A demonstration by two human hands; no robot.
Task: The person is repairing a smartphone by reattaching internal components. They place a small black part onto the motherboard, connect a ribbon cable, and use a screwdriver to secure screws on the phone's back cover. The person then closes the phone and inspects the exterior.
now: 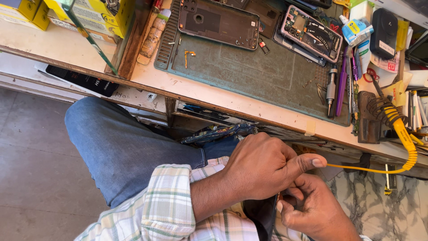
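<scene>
Landmark: green work mat (pixel 249 71) on the tabletop (pixel 214 96).

Left hand (pixel 263 167) sits below the mat's front edge, off the tabletop and over the lap, fist closed, thumb pointing right. It clamps the top edge of a dark flat phone (pixel 263 214), whose long axis runs down toward the body, nearly edge-on to camera. Right hand (pixel 312 205) is just right of the phone, touching it, fingers curled at its edge; what it pinches I cannot tell. Both hands on the phone, left higher. Opened phones (pixel 218 22) lie on the mat's far side. The yellow coiled cord (pixel 403 134) hangs right of the mat.
</scene>
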